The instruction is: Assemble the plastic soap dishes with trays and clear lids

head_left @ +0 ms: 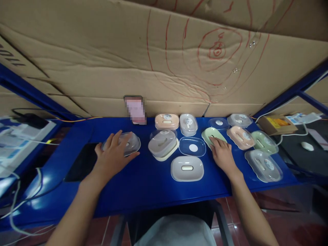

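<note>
At the left, my left hand [112, 155] reaches over a clear plastic lid [133, 143]. Its fingers are spread across it, with the thumb along the near side. Part of the lid is hidden under the hand. My right hand [222, 153] has its bent fingers on a green soap dish [214, 134], covering its near part. Between my hands lie a grey soap dish [176, 174] without a lid, a clear lid with a white round label [183, 145], and a grey dish under a tilted clear lid [162, 145] on a cream base.
Lidded peach [166, 122] and grey [188, 124] dishes stand at the back. More peach [239, 138], green [265, 142] and grey [263, 166] ones are at right. A phone [135, 109] leans on the cardboard wall [102, 82]. A black flat object [82, 164] lies left.
</note>
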Motion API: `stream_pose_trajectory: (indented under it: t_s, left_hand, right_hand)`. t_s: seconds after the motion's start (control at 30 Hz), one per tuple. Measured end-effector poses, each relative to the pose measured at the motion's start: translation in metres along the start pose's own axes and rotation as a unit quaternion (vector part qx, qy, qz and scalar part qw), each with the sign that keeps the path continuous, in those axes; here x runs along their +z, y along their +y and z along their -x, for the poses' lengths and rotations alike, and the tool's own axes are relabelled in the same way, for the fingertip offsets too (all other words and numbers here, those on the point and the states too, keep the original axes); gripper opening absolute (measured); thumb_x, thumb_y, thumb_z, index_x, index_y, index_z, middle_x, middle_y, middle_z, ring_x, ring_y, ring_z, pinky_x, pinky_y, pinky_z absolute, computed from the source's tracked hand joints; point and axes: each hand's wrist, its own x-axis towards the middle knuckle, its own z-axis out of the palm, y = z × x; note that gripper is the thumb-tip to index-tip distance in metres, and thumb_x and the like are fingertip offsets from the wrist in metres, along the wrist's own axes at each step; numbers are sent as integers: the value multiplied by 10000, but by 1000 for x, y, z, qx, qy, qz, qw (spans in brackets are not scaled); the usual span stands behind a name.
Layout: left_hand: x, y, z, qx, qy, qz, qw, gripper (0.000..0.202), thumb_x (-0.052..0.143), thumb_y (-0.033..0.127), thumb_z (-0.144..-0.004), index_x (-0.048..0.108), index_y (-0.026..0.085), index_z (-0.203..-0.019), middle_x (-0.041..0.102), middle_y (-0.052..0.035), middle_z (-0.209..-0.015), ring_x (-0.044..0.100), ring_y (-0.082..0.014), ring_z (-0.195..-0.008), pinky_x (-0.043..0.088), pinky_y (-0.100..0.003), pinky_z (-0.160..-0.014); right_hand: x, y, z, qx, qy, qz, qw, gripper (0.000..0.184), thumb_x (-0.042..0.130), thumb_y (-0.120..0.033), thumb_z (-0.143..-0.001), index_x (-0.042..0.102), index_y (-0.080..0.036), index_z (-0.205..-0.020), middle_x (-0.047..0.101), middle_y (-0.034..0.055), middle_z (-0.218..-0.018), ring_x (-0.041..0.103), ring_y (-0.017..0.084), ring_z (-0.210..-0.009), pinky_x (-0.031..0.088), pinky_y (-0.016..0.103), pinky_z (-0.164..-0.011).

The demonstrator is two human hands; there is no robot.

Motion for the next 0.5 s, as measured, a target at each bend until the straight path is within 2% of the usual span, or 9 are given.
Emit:
stream_pose_trajectory:
  t_s: [0.1,0.2,0.27,0.37,0.43,0.5]
  left_hand:
    - [-2,-26,1,14,-33,17,999,653,352,703,-1057,605,244,-1447,655,-161,-1481,664,-455,-1234,517,-656,-951]
    - [-4,-28,-10,0,-12,35,999,667,295,679,-1080,618,198,-1410,743,-149,-1330,726,-395,-1104,567,-524,-868]
    - [-5,-21,-13,-2,14,47,999,636,303,621,-1098,609,167,-1420,728,-175,-1346,710,-386,-1162,562,-491,-885]
    - [-6,-3,-3,32,68,44,996,526,368,527,-1108,658,165,-1354,699,-189,-1382,667,-378,-1258,524,-494,-976]
    - [-6,11,14,61,94,39,993,418,443,473,-1101,705,193,-1265,731,-161,-1307,692,-353,-1193,511,-475,-972]
    - [-4,23,33,65,99,29,993,373,515,458,-1082,704,190,-1261,735,-161,-1288,705,-345,-1148,507,-456,-937]
  right_hand:
    - [-8,1,-11,17,-4,-9,1000,464,312,-266,-1107,555,-149,-1485,723,203,-1323,694,360,-1159,478,546,-1005]
    - [-21,-19,-10,7,45,-13,999,505,295,-221,-1103,471,-177,-1574,600,214,-1520,563,377,-1412,389,615,-1141]
    - [-31,-45,3,-72,36,-32,996,523,337,-246,-1115,398,-242,-1634,517,172,-1618,446,342,-1533,321,615,-1220]
    - [-40,-85,29,-235,-74,-77,966,558,503,-405,-1107,400,-281,-1641,524,129,-1626,451,314,-1536,334,585,-1253]
    - [-40,-101,43,-279,-117,-85,949,564,591,-463,-1074,482,-261,-1590,557,126,-1600,493,327,-1503,372,593,-1237]
    - [-39,-105,48,-284,-115,-95,947,490,613,-435,-1072,559,-243,-1520,628,115,-1531,570,309,-1431,439,561,-1194]
